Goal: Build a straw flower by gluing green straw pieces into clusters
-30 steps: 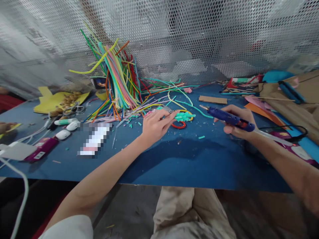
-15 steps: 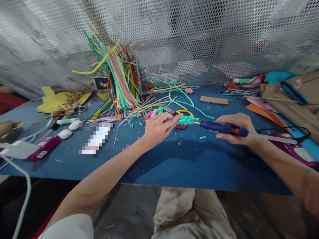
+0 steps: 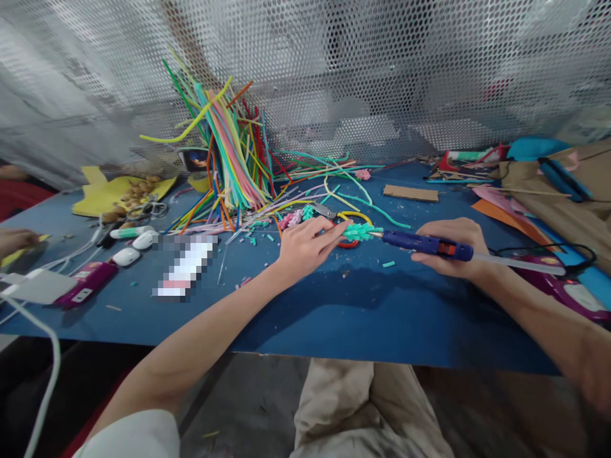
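My left hand [image 3: 308, 245] pinches the left end of a teal fuzzy piece [image 3: 360, 231] made of short bumpy bits, held above the blue table [image 3: 296, 324]. My right hand [image 3: 453, 248] is wrapped round a dark blue glue gun [image 3: 405, 240], its palm side partly hidden. The gun's nozzle meets the right end of the teal piece, and a clear glue stick [image 3: 520, 261] sticks out of its back. Just behind the teal piece lie scissors with a yellow and red handle [image 3: 359, 217]. Pink and lilac fuzzy pieces [image 3: 291, 218] lie behind my left hand.
A bundle of coloured pipe cleaners [image 3: 229, 146] stands at the back left. A phone [image 3: 186, 267], white earbud-like cases and a purple power strip [image 3: 90, 283] with cables lie left. At right are a cardboard strip [image 3: 410, 193] and brown paper. Another person's hand [image 3: 16, 242] shows far left.
Both hands stay nearly in place, with the nozzle still at the teal piece. At the far left, the other person's hand has shifted slightly and more yellow material shows beneath it.
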The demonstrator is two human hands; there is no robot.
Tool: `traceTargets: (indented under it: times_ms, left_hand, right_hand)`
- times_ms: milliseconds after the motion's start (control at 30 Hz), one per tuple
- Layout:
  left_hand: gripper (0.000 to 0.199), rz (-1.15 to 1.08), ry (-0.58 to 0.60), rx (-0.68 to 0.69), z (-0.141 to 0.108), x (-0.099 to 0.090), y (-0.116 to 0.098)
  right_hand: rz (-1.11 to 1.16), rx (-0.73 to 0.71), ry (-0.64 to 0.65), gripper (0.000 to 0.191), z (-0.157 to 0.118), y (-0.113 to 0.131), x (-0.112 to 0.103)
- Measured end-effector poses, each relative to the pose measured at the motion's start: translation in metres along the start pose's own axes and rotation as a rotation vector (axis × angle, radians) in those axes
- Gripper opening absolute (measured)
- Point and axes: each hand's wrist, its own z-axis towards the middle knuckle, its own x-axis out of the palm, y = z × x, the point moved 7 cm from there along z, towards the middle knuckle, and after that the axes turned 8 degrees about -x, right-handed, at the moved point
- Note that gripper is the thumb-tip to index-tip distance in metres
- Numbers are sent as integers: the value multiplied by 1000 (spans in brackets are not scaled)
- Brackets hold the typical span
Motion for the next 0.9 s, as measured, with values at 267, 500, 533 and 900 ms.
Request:
traceTargets:
  times_ms: [267, 500, 533, 900]
  left_hand:
    - [30, 3, 11, -7, 0, 1, -1]
    - [31, -17, 9, -3, 0, 0, -2]
    - [31, -22, 10, -4, 0, 0, -2]
    - [31, -3, -13, 1, 1, -1, -3]
  right_hand:
    - [-19, -9, -15, 23, -1, -2, 1]
    - [-24, -22, -8, 23, 0, 0, 2]
    - [-27, -22, -9, 23, 0, 0, 2]
    - [-40, -34, -35, 24, 1, 0, 1]
